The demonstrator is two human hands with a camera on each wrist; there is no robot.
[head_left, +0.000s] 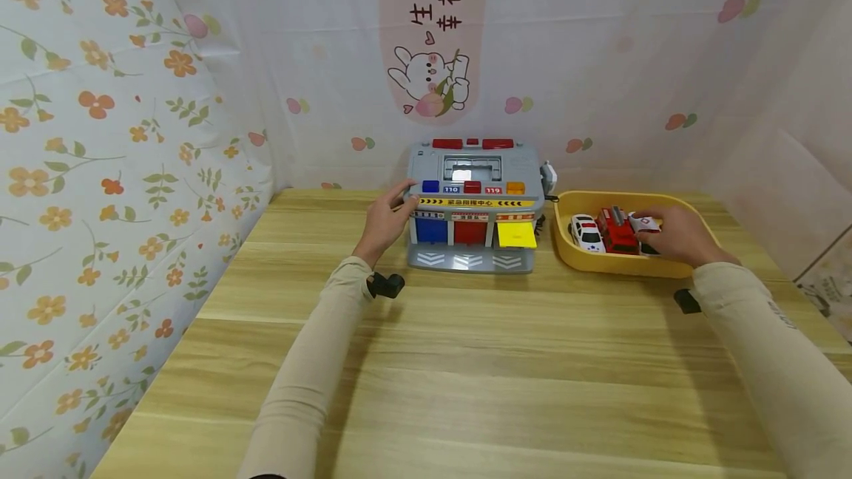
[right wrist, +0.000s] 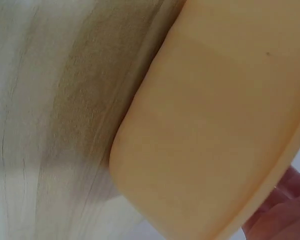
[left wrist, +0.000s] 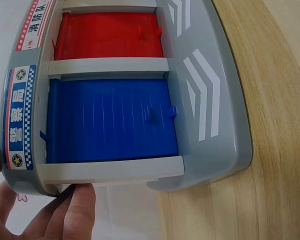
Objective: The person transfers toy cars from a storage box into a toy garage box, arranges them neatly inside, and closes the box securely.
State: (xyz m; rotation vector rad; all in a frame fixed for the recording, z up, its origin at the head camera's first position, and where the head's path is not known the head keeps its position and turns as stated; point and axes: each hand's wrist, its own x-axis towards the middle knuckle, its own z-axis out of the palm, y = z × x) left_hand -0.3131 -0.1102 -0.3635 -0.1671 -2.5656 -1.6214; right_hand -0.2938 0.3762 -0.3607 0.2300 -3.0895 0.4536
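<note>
A grey toy emergency station point(head_left: 472, 202) stands against the back cloth, with a blue door point(left wrist: 110, 120), a red door point(left wrist: 107, 37) and a raised yellow door point(head_left: 516, 235). My left hand point(head_left: 386, 224) grips its left end, thumb at the front edge and fingers along the side. Over at the right, my right hand point(head_left: 682, 235) reaches into a yellow bin point(head_left: 619, 265) and holds a white toy ambulance point(head_left: 644, 223) with a red mark. The bin's wall hides most of that hand in the right wrist view.
Beside the ambulance in the bin lie a red toy fire truck point(head_left: 617, 231) and a white toy police car point(head_left: 587, 233). A grey-white part point(head_left: 548, 177) juts from the station's right side. The wooden table point(head_left: 479, 361) extends toward me.
</note>
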